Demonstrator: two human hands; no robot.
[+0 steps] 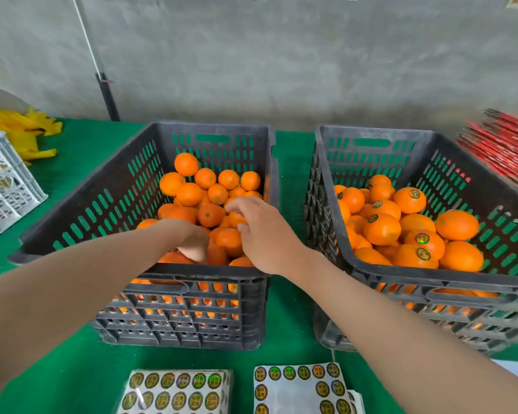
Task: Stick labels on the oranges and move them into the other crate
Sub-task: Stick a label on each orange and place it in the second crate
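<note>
A dark left crate [81, 210] holds several unlabelled oranges [189, 192]. The dark right crate [473, 162] holds oranges with round labels [383, 228]. Both my hands are inside the left crate. My left hand [189, 239] bends down at the wrist into the pile, with its fingers hidden among the fruit. My right hand [263, 234] lies over the pile, and its thumb and curled fingers close round a small orange [236, 219]. Two sheets of round gold labels lie at the near table edge: a full stack [177, 389] and a partly used sheet [299, 386].
Green cloth [290, 348] covers the table. A white crate [3, 186] and yellow strips [24, 130] lie at the far left. Red bundled items [503, 147] are stacked at the far right. A grey concrete wall stands behind.
</note>
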